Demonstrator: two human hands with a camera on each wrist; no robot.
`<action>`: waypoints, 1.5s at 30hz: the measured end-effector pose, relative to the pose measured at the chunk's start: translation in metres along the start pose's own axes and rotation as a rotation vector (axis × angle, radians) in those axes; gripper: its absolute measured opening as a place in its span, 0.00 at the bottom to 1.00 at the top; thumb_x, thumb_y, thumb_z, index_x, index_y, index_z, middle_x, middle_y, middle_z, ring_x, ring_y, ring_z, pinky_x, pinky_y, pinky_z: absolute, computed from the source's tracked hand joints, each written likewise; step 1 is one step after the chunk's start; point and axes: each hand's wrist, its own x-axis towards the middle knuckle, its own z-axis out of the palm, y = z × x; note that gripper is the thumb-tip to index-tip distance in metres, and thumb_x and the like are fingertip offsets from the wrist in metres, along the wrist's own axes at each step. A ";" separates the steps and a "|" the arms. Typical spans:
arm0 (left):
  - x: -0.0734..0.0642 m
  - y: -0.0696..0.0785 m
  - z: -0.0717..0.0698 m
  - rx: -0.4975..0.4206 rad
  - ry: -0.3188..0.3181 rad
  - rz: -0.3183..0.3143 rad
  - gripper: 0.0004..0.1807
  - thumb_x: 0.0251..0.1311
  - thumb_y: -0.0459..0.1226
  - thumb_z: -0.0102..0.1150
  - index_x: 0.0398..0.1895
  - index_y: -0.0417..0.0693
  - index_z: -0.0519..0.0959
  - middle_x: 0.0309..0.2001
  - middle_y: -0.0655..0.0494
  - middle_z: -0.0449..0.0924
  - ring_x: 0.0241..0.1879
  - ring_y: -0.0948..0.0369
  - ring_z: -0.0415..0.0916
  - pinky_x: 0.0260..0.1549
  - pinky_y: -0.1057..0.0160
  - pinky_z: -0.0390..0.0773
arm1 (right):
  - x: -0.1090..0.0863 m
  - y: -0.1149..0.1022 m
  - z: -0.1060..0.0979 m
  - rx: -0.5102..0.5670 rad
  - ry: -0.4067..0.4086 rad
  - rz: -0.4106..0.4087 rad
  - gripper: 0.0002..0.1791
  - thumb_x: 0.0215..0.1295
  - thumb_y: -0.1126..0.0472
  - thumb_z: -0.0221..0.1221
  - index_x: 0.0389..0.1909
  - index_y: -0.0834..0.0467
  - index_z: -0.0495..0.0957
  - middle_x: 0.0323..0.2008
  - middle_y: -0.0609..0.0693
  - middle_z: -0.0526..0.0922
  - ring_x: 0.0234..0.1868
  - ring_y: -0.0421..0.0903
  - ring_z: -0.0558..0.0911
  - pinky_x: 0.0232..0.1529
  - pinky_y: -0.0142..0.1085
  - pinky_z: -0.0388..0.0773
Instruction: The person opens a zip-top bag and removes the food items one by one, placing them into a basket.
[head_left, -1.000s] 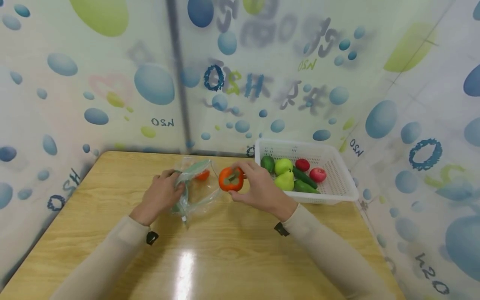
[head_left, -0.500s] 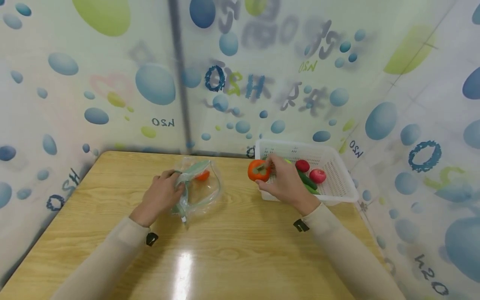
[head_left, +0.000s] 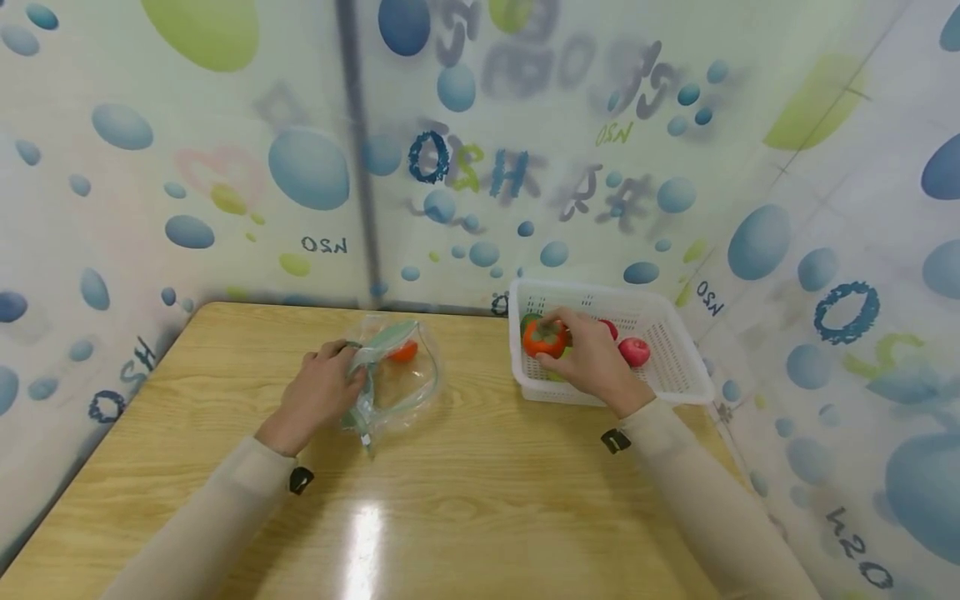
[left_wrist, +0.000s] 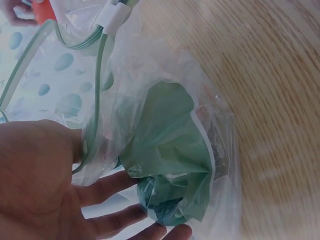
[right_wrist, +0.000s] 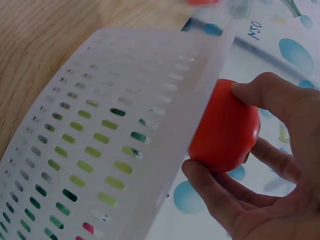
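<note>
My right hand (head_left: 588, 354) pinches an orange-red persimmon (head_left: 545, 337) by its sides, thumb and fingers spread round it. The persimmon, its green-brown calyx facing up, is over the left end of a white slotted plastic basket (head_left: 607, 397). In the right wrist view, the persimmon (right_wrist: 225, 130) is partly behind the basket's rim. Toward the left, my left hand (head_left: 318, 392) holds the edge of a clear zip bag (head_left: 405, 400) with a green panel. An orange-red round item (head_left: 405, 351) shows through the bag. In the left wrist view, fingers (left_wrist: 115, 220) are against the bag's green part (left_wrist: 170, 135).
Inside the basket, red fruit (head_left: 634, 352) lies at the right, and green produce is mostly hidden by my right hand. The wooden table (head_left: 450, 500) reaches a bubble-patterned wall (head_left: 450, 225) behind and at both sides.
My right hand has carried the persimmon rightward from beside the bag to over the basket's left end. My left hand stays at the bag.
</note>
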 end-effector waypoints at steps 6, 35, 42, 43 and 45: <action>0.001 -0.001 0.001 -0.003 0.000 -0.005 0.30 0.91 0.45 0.52 0.83 0.34 0.74 0.85 0.22 0.66 0.75 0.16 0.69 0.65 0.19 0.81 | 0.008 0.011 0.002 -0.039 -0.091 0.049 0.32 0.72 0.57 0.81 0.73 0.59 0.85 0.68 0.60 0.92 0.62 0.59 0.89 0.71 0.58 0.90; 0.006 0.004 -0.002 -0.012 0.052 0.050 0.27 0.87 0.38 0.55 0.77 0.25 0.76 0.78 0.14 0.70 0.75 0.16 0.71 0.76 0.17 0.70 | 0.034 0.017 0.012 -0.198 -0.437 0.006 0.30 0.74 0.63 0.79 0.73 0.61 0.84 0.66 0.60 0.92 0.60 0.55 0.89 0.73 0.54 0.89; 0.009 0.006 -0.003 -0.040 0.033 0.014 0.27 0.87 0.38 0.55 0.77 0.27 0.76 0.78 0.14 0.70 0.71 0.14 0.73 0.68 0.19 0.78 | 0.025 0.007 0.008 -0.149 -0.318 -0.005 0.25 0.78 0.64 0.73 0.73 0.62 0.85 0.65 0.60 0.93 0.52 0.53 0.86 0.66 0.53 0.89; 0.009 0.006 -0.003 -0.045 0.028 0.009 0.28 0.86 0.39 0.55 0.78 0.27 0.76 0.79 0.15 0.70 0.70 0.14 0.73 0.68 0.20 0.79 | 0.023 0.004 0.008 -0.141 -0.291 -0.012 0.25 0.78 0.65 0.72 0.72 0.62 0.85 0.65 0.60 0.93 0.50 0.53 0.85 0.64 0.52 0.90; 0.009 0.007 -0.003 -0.055 0.018 -0.001 0.30 0.86 0.41 0.58 0.79 0.27 0.75 0.79 0.15 0.69 0.71 0.14 0.73 0.67 0.21 0.80 | 0.019 -0.002 0.009 -0.115 -0.232 -0.040 0.23 0.78 0.66 0.70 0.71 0.63 0.86 0.63 0.61 0.94 0.47 0.52 0.86 0.58 0.51 0.91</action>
